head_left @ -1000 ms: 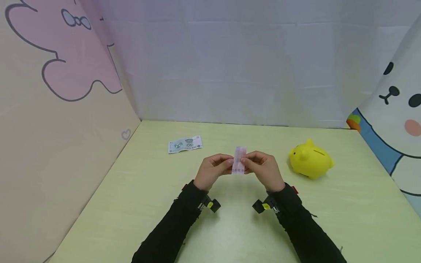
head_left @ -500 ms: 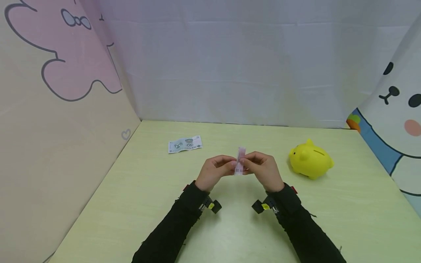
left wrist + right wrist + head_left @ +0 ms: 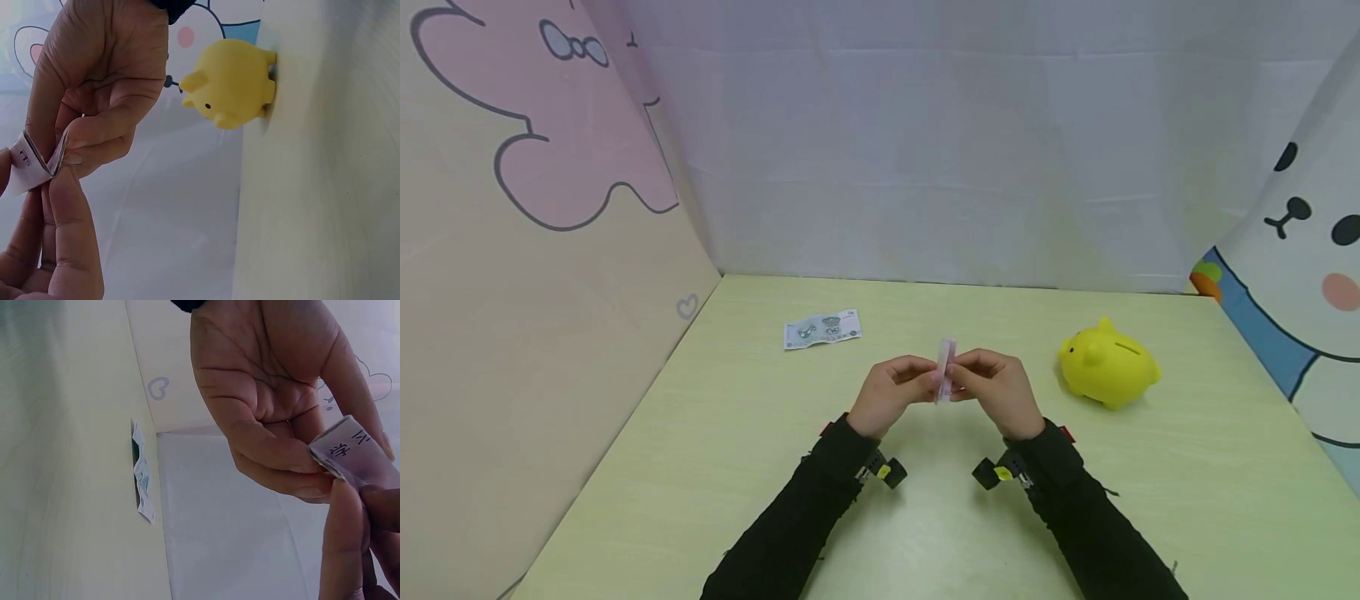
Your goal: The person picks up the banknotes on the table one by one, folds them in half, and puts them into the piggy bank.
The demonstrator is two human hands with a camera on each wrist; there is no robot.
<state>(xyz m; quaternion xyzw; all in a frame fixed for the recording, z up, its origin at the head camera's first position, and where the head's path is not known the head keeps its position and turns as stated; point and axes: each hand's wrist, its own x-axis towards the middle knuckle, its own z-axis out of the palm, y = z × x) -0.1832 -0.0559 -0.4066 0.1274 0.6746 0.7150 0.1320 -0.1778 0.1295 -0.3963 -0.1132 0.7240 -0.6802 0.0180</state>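
A pinkish folded banknote is between both hands above the middle of the table. My left hand pinches its left side with thumb and fingers, while my right hand pinches the right side. In the left wrist view the banknote is creased into a V shape, one flap standing off the other. Printed characters show on the outer face of the banknote in the right wrist view. Fingertips cover part of it.
Flat at the back left of the pale table lies a greenish banknote, slightly wavy. A yellow piggy bank with a slot on top stands to the right. Printed cloth walls border the back and sides.
The pinkish banknote has gone from a flat strip facing the camera to a narrower, folded, nearly edge-on shape. Both hands have drawn slightly closer together.
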